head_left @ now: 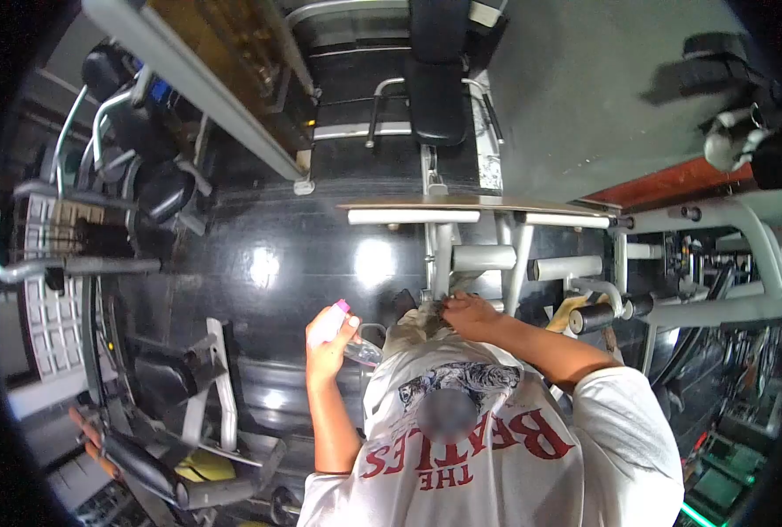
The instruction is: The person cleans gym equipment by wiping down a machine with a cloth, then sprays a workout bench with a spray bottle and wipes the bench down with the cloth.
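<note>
My left hand [326,344], out to the left of my body, is wrapped round a spray bottle with a pink and white top [342,306]. Its clear lower part [362,352] shows beside my fingers. In front of my waist, my right hand [472,316] is closed, close to the upright of a gym machine [443,259]. A dark, greyish patch shows at its fingertips, but I cannot make out whether it is held. My white printed T-shirt [496,439] fills the lower middle.
Ahead lies a flat board edge with white roller pads [414,217]. A black padded bench [439,101] stands farther off. Grey machine frames [219,386] rise on the left, and more frames with rollers [591,317] on the right. The floor [303,237] is dark and shiny.
</note>
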Demonstrator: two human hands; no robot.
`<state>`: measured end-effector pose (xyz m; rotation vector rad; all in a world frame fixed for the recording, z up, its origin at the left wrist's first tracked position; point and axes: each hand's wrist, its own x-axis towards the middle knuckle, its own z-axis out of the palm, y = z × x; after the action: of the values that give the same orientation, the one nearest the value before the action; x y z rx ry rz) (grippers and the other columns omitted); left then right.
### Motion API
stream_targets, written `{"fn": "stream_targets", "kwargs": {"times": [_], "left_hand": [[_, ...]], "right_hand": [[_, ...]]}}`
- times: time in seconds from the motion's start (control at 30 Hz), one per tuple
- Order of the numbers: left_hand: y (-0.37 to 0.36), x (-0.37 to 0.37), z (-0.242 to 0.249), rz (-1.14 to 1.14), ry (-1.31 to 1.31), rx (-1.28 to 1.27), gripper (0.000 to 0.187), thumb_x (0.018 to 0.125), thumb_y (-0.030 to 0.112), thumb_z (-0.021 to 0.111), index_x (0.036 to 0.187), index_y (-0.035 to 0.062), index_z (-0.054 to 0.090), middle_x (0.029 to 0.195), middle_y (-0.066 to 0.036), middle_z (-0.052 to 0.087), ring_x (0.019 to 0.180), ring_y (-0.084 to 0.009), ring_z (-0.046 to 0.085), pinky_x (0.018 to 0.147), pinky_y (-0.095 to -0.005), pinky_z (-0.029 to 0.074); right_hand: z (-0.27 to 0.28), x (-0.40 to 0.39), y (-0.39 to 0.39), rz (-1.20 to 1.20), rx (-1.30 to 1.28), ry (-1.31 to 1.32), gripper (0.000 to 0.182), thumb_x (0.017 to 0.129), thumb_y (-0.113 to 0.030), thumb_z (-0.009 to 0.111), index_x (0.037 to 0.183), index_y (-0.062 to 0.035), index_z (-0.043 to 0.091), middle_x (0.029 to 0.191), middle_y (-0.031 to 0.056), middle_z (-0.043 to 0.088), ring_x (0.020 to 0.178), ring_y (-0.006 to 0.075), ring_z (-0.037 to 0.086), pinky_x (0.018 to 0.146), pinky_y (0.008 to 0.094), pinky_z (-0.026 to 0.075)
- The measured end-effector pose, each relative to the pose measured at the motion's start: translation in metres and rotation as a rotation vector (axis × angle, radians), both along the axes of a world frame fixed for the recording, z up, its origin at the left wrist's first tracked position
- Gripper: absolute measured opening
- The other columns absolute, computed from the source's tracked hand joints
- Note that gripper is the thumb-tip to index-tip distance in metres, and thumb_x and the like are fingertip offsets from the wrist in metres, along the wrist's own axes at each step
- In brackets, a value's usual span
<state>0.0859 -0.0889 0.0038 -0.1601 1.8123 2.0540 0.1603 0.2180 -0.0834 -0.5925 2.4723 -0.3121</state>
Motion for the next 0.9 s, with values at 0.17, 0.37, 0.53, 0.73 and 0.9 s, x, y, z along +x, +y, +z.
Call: {"fn": "stream_targets", "kwargs": {"times": [0.17,0.37,0.53,0.73,0.9], "left_hand": [[0.044,-0.019,0.012,-0.205,0.036,-0.035,0.013,0.086,0.004,0.073,0.094,-0.0012,0.064,0.078,-0.006,0.066,0.064,-0.0143,0.063,0.060,-0.0287,0.052],[0.112,-0.022,0.038,-0.313,0.131,-0.010,0.015,0.085,0.007,0.074,0.092,-0.0018,0.064,0.083,-0.012,0.068,0.065,-0.0176,0.063,0.061,-0.0307,0.052],[0.145,-0.003,0.054,-0.313,0.151,0.016,0.015,0.086,0.007,0.073,0.093,-0.0029,0.064,0.086,-0.013,0.069,0.066,-0.0175,0.063,0.061,-0.0307,0.053],[0.160,0.025,0.070,-0.203,0.185,-0.065,0.012,0.087,0.003,0.074,0.091,-0.0028,0.064,0.081,-0.007,0.063,0.064,-0.0133,0.061,0.059,-0.0274,0.052],[0.156,0.038,0.089,-0.057,0.182,-0.110,0.009,0.087,0.000,0.071,0.090,-0.0035,0.064,0.083,-0.009,0.066,0.065,-0.0146,0.062,0.058,-0.0279,0.052]], "right_hand": [[0.075,0.007,0.054,-0.645,-0.398,-0.139,0.032,0.083,-0.001,0.058,0.114,-0.0046,0.065,0.124,0.0199,0.063,0.125,0.0360,0.056,0.104,0.0443,0.045],[0.114,0.030,0.091,-1.078,-0.891,-0.208,0.024,0.093,-0.002,0.062,0.116,-0.0074,0.066,0.096,0.0034,0.064,0.090,0.0128,0.054,0.084,0.0286,0.045],[0.132,0.025,0.129,-1.021,-1.015,-0.163,0.020,0.095,-0.003,0.060,0.114,-0.0031,0.066,0.102,0.0038,0.067,0.098,0.0119,0.056,0.091,0.0291,0.044],[0.136,0.005,0.162,-0.865,-1.094,-0.112,0.020,0.096,-0.004,0.060,0.115,-0.0018,0.064,0.108,0.0051,0.068,0.106,0.0126,0.058,0.099,0.0292,0.043],[0.144,-0.017,0.167,-0.794,-1.128,-0.196,0.019,0.095,-0.004,0.060,0.114,-0.0033,0.065,0.114,0.0056,0.066,0.113,0.0152,0.057,0.103,0.0317,0.040]]}}
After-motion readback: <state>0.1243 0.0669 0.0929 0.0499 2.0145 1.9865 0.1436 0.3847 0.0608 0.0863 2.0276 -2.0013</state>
